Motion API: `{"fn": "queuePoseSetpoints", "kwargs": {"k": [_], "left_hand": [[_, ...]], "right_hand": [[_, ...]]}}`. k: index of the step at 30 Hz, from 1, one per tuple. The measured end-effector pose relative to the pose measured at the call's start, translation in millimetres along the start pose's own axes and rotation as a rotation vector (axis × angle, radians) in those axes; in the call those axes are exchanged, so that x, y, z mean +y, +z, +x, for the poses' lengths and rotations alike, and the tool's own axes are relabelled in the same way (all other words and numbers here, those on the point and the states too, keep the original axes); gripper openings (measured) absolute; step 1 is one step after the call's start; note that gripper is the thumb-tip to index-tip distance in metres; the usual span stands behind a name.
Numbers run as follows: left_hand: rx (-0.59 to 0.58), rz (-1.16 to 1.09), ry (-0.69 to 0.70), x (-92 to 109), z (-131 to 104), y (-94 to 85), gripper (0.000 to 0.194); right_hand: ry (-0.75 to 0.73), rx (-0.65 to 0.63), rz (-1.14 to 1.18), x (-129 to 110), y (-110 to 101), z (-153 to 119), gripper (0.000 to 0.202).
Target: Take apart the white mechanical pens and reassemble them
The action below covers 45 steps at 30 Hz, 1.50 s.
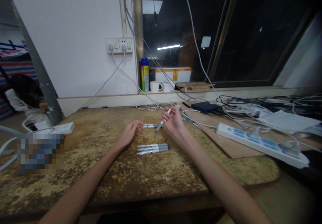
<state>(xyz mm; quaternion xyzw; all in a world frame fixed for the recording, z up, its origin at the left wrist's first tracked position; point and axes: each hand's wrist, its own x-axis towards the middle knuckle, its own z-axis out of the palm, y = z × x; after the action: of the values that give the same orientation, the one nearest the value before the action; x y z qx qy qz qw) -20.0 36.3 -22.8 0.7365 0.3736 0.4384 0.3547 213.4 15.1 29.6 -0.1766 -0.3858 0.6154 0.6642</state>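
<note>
My right hand [173, 120] is raised above the worn wooden table, its fingers closed round a white and grey pen [159, 126] that slants with its grey end down. My left hand [131, 131] rests on the table to the left, fingers curled and pinching the left end of another white and grey pen [149, 126] that lies sideways. Nearer to me, several similar pens [153, 148] lie side by side in a small group, touched by neither hand.
A white power strip [261, 145] with plugs lies at right, partly over a brown board [226, 143]. Tangled cables and a dark box [205, 106] sit behind it. A mug [155, 86] and spray can [145, 74] stand on the sill. At far left, a person [23, 93] is partly visible.
</note>
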Motion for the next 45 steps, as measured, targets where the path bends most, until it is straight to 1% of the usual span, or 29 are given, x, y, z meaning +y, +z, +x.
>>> {"fn": "queuePoseSetpoints", "kwargs": {"k": [5,14,19,24,31,34,37,45], "left_hand": [[-0.006,-0.001,-0.011,-0.4,0.2,0.0,0.05],[-0.012,-0.008,0.006,0.7,-1.1,-1.4,0.048],[-0.013,0.001,-0.007,1.8,-0.8,-1.2,0.049],[-0.018,0.017,0.001,3.6,-1.6,-1.9,0.049],[-0.02,0.003,0.014,1.7,-1.2,-1.6,0.048],[-0.024,0.007,0.012,2.4,-1.4,-1.4,0.047],[-0.026,0.007,0.001,2.6,-1.4,-1.2,0.048],[-0.038,-0.001,0.003,1.4,-0.7,-1.3,0.048]], "right_hand": [[-0.017,0.002,0.01,-2.4,4.4,-3.0,0.025],[-0.026,0.013,0.053,-4.4,1.3,-3.3,0.027],[-0.013,0.03,0.013,-4.0,2.9,-3.0,0.025],[-0.053,0.005,0.009,-3.1,6.1,-4.4,0.023],[-0.018,-0.016,0.034,-3.7,5.7,-6.1,0.024],[-0.027,-0.006,0.015,-4.9,5.6,-6.4,0.027],[-0.033,0.007,0.001,-5.8,6.6,-6.2,0.025],[-0.011,-0.004,0.07,-7.5,8.0,-7.6,0.025]]}}
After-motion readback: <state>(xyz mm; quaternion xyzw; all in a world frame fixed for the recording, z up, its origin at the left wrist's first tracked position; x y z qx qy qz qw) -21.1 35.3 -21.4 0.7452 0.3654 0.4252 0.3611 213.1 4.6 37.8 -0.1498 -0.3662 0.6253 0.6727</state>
